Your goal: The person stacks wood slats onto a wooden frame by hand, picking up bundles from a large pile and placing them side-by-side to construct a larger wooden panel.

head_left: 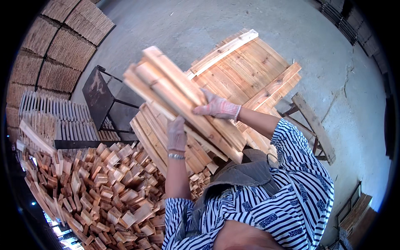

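The right hand (217, 106) pinches one long edge of the board bundle (178, 95), which slants between its fingers and the left hand (176, 134), whose finger closure I cannot tell. Probably stiff, hefty, apt to slide apart; best squeezed mid-length from both edges

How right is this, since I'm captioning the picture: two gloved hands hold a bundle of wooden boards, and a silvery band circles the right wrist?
One slip: the head view shows the silvery band on the wrist of the left hand, not the right hand. Both gloved hands do hold the wooden boards.
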### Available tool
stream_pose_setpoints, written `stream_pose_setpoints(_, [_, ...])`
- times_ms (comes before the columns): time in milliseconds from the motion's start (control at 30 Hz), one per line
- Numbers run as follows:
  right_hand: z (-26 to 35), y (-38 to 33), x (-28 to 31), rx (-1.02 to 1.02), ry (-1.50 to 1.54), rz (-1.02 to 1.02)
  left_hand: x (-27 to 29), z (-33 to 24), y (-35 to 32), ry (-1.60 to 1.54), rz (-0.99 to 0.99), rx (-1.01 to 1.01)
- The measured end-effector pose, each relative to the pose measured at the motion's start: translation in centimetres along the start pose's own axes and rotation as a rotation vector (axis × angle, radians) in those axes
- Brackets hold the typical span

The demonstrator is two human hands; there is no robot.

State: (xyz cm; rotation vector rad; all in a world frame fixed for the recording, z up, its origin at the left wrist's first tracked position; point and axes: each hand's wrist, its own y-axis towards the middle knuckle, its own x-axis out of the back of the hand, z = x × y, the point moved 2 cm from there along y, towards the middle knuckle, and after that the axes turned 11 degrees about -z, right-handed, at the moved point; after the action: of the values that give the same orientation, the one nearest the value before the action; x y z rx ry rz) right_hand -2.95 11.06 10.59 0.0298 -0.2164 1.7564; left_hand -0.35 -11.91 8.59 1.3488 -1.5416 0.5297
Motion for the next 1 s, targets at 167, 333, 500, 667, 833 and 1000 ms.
stream_pose_setpoints(167, [-5.7, 1.3, 7.6, -0.224, -0.486, -0.177, -12.9, 2.6, 3.1, -1.340, -0.011, 0.967])
stream_pose_setpoints(333, [-10.7, 1.9, 10.8, -0.290, -0.751, -0.247, -15.4, 3.3, 1.7, -1.271, 0.026, 1.170])
stream_pose_setpoints(500, [-11.1, 2.1, 13.0, -0.317, -0.689, -0.273, -9.8, 3.1, 1.6, -0.948, -0.058, 1.107])
stream_pose_setpoints(667, [-8.8, 1.8, 13.3, -0.219, -1.024, -0.502, -5.1, 5.7, -1.4, -0.352, -0.139, 1.065])
stream_pose_setpoints(833, [-8.4, 0.3, 2.7, -0.056, -0.699, -0.470, -9.2, 5.9, -3.6, 0.926, -0.043, 0.352])
stream_pose_setpoints(1000, [-8.2, 0.0, -1.0, -0.507, -0.614, -0.237, -9.8, 7.4, -4.9, 0.560, -0.060, 0.636])
